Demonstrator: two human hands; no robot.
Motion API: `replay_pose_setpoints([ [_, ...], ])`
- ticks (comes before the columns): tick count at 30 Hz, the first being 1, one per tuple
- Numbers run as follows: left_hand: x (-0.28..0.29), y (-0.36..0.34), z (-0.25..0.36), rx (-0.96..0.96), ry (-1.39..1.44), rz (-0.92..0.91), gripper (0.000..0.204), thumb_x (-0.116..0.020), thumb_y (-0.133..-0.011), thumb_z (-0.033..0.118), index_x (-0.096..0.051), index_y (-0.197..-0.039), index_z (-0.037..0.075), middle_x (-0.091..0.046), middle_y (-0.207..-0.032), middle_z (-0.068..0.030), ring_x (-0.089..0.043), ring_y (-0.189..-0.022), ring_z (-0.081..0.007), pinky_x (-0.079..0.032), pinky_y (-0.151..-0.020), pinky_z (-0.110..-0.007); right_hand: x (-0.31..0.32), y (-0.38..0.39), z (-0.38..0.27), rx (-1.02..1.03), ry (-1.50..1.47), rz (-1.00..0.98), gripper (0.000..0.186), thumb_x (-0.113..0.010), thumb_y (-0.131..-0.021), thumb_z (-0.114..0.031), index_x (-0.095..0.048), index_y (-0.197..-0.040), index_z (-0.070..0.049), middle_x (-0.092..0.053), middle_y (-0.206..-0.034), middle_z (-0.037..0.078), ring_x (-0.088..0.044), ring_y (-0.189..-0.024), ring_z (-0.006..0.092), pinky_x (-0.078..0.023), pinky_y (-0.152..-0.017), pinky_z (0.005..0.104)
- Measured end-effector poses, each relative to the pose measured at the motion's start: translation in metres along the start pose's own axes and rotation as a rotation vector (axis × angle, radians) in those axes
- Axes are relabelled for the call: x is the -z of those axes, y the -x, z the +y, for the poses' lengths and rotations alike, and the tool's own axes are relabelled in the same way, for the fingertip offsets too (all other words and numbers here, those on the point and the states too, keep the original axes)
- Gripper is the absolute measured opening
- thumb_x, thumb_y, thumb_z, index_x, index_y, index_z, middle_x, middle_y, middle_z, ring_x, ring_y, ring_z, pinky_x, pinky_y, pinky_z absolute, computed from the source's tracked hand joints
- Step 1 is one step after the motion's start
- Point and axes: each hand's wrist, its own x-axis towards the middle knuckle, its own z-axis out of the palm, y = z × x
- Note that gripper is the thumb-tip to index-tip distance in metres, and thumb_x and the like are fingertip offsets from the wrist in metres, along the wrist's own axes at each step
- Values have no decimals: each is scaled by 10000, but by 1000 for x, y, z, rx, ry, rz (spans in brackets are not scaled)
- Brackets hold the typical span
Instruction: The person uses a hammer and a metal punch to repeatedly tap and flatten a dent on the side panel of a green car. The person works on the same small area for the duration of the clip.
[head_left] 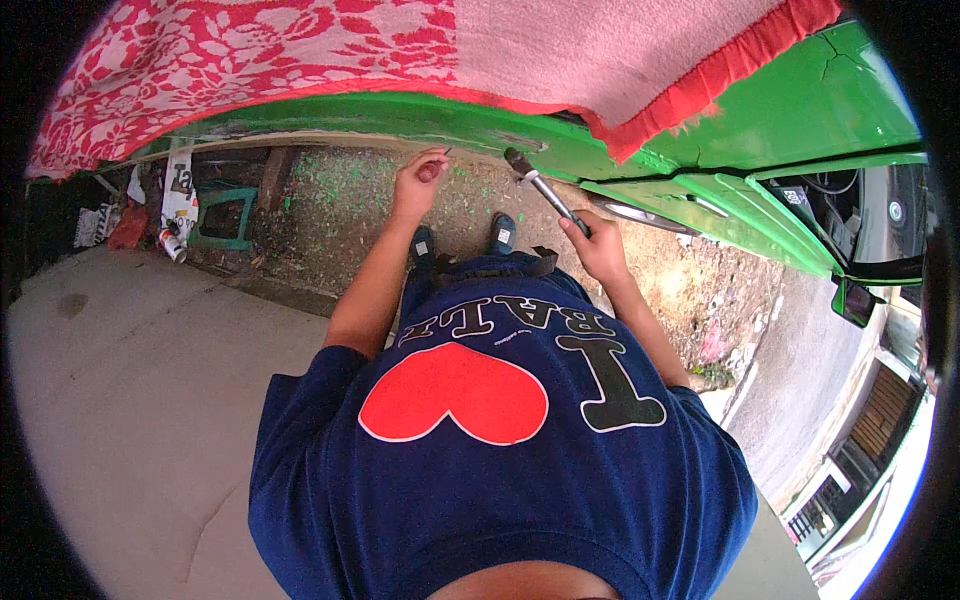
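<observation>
My left hand (414, 188) is closed around a screwdriver-like tool (429, 172) with a rounded reddish-brown handle. Its thin dark tip points at the lower edge of a green car body (345, 112); whether it touches the metal I cannot tell. In my right hand (597, 246) is a hammer (546, 190) with a dark head, a silver shaft and a dark grip. The hammer's head is raised close to the green panel, right of the tool in my left hand. A scuffed, dented patch (525, 143) shows on the panel near the hammer head.
A red and pink patterned cloth (300, 60) drapes over the car. The car's wheel (640, 214) and side mirror (853, 301) lie to the right. Green flecks cover the rough ground (340, 190) by my feet. At left are a green plastic stool (226, 218) and a can (173, 245).
</observation>
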Motion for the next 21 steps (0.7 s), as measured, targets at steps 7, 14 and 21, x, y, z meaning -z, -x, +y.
replay_pose_setpoints([
  [7, -36, 12, 2, -93, 131, -141, 163, -663, -844, -55, -663, -993, 13, -641, -1158, -93, -612, -1018, -140, -492, -885, -269, 0, 14, 45, -137, -148, 84, 308, -667, -892, -310, -644, -798, -17, -512, -523, 73, -482, -452, 140, -391, -458, 317],
  [14, -58, 12, 16, -72, 227, -139, 162, -683, -809, -28, -659, -955, 37, -685, -1064, -120, -650, -1021, -224, -486, -899, -311, 17, 35, 46, -264, -295, 112, 326, -653, -912, -325, -650, -821, -12, -538, -546, 9, -512, -475, 86, -413, -463, 266],
  [21, -72, 10, 34, -73, 241, -171, 130, -685, -826, -10, -656, -949, 20, -685, -1079, -117, -644, -1032, -212, -482, -907, -312, 23, 42, 52, -266, -312, 102, 341, -645, -916, -324, -638, -791, -7, -538, -557, 3, -513, -487, 79, -415, -468, 259],
])
